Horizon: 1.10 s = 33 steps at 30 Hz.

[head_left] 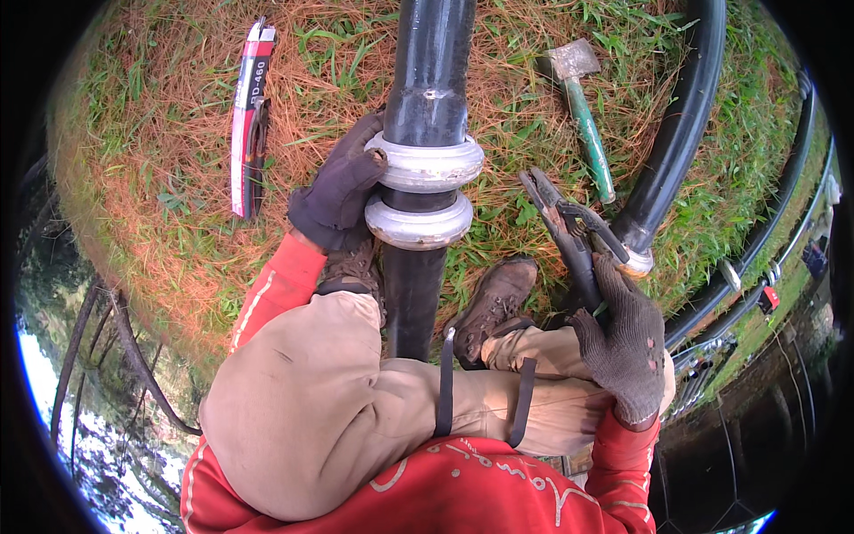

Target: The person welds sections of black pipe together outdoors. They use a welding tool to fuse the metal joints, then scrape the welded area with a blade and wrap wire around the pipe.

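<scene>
A black pipe [433, 80] runs up the middle, with two silver metal rings around it. My left hand [338, 191], in a dark glove, is against the pipe's left side at the upper ring [427, 165]; its thumb lies in front and the fingertips pass partly behind. Just below sits the lower ring [418, 222], with a narrow dark gap between them. My right hand [623, 343], in a grey knitted glove, is closed around the handles of a dark spring clamp [569, 236]. The clamp's long jaws point up and left, apart from the pipe.
A hammer-like tool [587, 133] with a green handle lies on the grass at right. A red and white packet [245, 160] lies at left, with a dark tool [258, 147] over it. More black pipes [676, 125] curve along the right. My boot [498, 307] stands beside the middle pipe.
</scene>
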### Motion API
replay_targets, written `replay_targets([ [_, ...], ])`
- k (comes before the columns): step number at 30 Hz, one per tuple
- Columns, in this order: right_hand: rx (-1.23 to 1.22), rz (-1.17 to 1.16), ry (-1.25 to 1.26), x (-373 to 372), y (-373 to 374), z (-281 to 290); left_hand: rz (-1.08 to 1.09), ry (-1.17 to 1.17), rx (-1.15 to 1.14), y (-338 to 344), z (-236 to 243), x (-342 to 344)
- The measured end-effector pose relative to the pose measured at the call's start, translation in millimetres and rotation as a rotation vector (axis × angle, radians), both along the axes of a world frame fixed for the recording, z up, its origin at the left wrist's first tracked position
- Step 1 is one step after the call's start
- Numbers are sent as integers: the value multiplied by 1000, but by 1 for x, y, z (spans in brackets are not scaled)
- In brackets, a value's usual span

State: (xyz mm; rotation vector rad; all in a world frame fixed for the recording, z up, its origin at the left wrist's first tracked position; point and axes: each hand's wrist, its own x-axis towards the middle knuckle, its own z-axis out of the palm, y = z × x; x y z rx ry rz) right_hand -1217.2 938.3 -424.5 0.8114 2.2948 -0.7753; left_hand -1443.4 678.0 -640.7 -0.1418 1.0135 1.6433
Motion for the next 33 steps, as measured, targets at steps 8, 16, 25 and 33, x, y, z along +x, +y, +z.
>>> replay_targets([
  [8, -133, -24, -28, -11, -9, 6, 157, -1, 78, 0, -14, 8],
  [16, -147, -18, -97, -15, -3, 15, 133, -34, 76, -4, -16, 7],
  [25, -85, -7, -39, -3, 5, 4, 119, -42, 63, 5, 1, 3],
  [33, 3, -190, 265, 1, 7, 4, 79, 73, -23, 9, -4, 3],
])
